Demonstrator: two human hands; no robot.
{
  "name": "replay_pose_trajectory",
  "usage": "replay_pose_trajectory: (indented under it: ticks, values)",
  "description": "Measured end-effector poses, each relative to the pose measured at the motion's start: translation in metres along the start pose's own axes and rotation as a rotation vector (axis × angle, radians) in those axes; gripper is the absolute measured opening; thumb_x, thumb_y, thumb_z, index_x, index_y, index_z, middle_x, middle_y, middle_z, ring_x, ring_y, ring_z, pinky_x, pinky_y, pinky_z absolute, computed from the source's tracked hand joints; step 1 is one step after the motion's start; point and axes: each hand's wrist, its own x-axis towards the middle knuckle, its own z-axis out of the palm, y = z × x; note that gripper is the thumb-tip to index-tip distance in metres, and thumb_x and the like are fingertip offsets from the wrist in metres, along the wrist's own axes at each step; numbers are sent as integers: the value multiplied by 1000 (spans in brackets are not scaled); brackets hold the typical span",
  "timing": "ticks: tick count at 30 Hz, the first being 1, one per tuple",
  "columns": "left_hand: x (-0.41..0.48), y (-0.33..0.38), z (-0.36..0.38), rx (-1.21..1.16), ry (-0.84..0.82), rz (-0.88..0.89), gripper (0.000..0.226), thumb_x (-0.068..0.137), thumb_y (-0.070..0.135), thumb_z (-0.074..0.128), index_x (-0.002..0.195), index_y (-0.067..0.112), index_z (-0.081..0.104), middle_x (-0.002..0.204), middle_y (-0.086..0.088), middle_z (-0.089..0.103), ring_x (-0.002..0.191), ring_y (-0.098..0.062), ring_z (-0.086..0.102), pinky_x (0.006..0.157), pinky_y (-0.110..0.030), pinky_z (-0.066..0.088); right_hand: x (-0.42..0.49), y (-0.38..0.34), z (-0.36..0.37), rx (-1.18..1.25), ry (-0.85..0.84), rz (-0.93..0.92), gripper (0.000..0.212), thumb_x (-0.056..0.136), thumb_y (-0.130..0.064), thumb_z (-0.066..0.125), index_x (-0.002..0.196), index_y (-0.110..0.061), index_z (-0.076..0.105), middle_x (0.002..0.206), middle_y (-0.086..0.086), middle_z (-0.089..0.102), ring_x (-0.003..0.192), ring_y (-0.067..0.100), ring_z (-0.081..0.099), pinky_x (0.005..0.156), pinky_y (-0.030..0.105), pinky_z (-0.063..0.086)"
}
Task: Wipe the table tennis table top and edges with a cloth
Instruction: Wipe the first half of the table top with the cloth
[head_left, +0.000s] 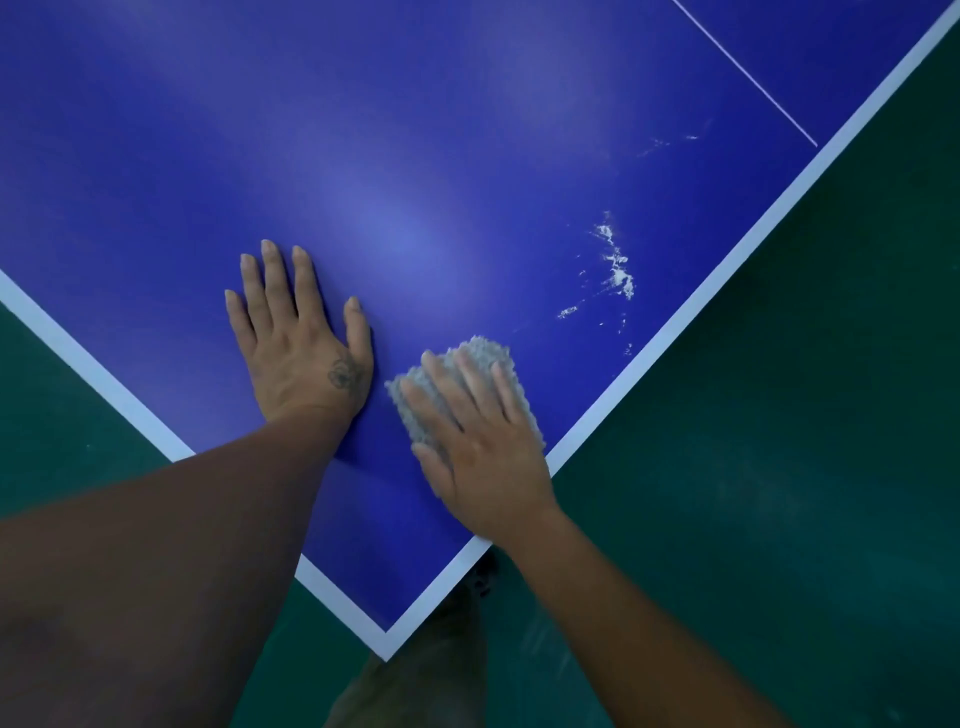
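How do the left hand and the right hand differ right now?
The left hand lies flat on the bare blue table top; the right hand presses the grey cloth. The left hand sits further in; the right hand is by the white edge. Both have straight fingers.

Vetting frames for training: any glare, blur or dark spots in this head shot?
Head view: soft glare patch on the table top beyond the left hand; fingers of the right hand look slightly motion-blurred over the cloth; white smears near the right edge are sharp; left forearm falls dark, in shade.
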Motion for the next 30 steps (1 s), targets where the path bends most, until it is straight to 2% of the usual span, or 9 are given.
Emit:
replay_pose_trajectory:
  ticks: [3,5,9,11,13,16,21,25,30]
  values:
    - [0,1,-1,-5,-4,-7,77,107,55,29,171,13,21,180,-10,11,167,-29,2,135,-51,0,-18,23,-7,7,-23,-152,64,111,-43,44,170,-24,28,178,3,21,166,29,16,131,60,21]
    - [0,1,-1,3,-10,-7,77,107,54,30,171,13,20,180,-10,10,167,-29,2,135,-51,0,-12,61,-18,-23,-27,-169,64,109,-42,46,169,-26,32,177,2,25,165,29,20,131,60,21]
    - [0,2,-4,-2,-17,-4,77,107,53,31,171,12,21,180,-11,10,167,-30,3,135,-52,0,14,142,-47,-92,-74,26,63,111,-42,40,170,-25,26,178,1,21,166,28,13,132,60,16]
    - [0,2,-6,-6,-18,-9,76,107,52,32,171,12,21,180,-11,10,167,-30,3,135,-52,0,22,161,-55,-108,-120,64,63,112,-43,35,171,-24,23,179,1,16,167,28,8,132,59,13]
    - [0,3,-6,-11,-22,-11,76,107,52,32,171,12,21,180,-11,10,167,-30,2,135,-52,0,27,153,-54,-139,-126,71,63,113,-43,29,172,-23,20,180,4,13,167,29,5,133,59,12]
    - [1,3,-7,-17,-26,-13,76,107,52,32,171,12,20,181,-10,9,167,-30,2,135,-52,-1,39,106,-42,-143,-109,73,61,114,-40,27,172,-24,17,180,5,13,167,31,5,133,59,12]
    - [1,5,-8,-22,-21,-10,76,107,51,33,171,12,22,180,-10,11,168,-29,3,135,-51,0,91,44,-27,-70,-51,243,63,113,-43,24,173,-27,12,181,2,6,167,28,0,134,55,7]
    - [1,4,-6,-25,-15,-15,75,107,51,35,171,13,23,180,-9,11,168,-28,3,135,-52,1,102,59,-24,-59,-25,237,62,113,-43,28,172,-28,16,181,1,10,167,27,3,134,54,8]
    - [1,2,-3,-38,8,-14,74,107,50,38,170,13,25,180,-10,13,167,-28,5,135,-51,1,55,134,-38,-82,-17,318,63,112,-42,30,172,-30,16,180,0,13,167,26,6,133,57,13]
